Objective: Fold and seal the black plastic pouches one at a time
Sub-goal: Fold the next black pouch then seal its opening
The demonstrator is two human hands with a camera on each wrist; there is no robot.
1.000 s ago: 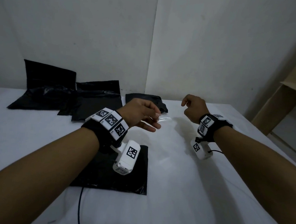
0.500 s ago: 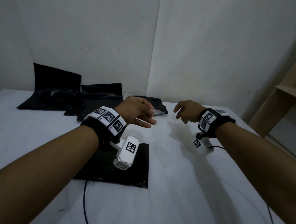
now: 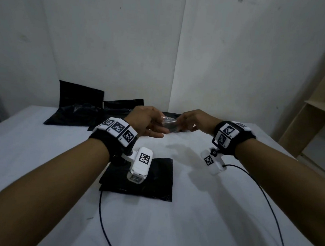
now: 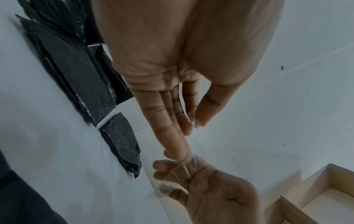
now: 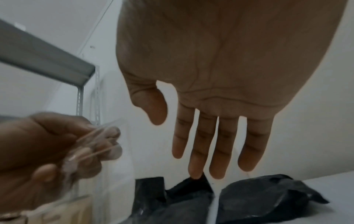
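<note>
A folded black pouch (image 3: 157,182) lies flat on the white table (image 3: 40,152), below my left wrist. Above the table's middle, my left hand (image 3: 148,122) pinches a clear plastic strip (image 3: 169,122) between thumb and fingers (image 4: 199,112); the strip (image 5: 97,141) looks crumpled. My right hand (image 3: 192,121) is close to the strip's right end, its fingers (image 5: 197,151) straight and spread with nothing between them. Whether it touches the strip is unclear. More black pouches (image 3: 77,113) are piled at the back left, and a small folded pouch (image 4: 122,144) lies behind the hands.
A wooden shelf (image 3: 316,118) stands at the right beyond the table's edge. Dark cables (image 3: 101,214) trail over the near part of the table. White walls meet in a corner right behind the table. A grey metal rack (image 5: 47,60) shows in the right wrist view.
My right hand moved left until it came close to the left hand and its fingers straightened. The left hand kept hold of the clear strip and shifted slightly forward.
</note>
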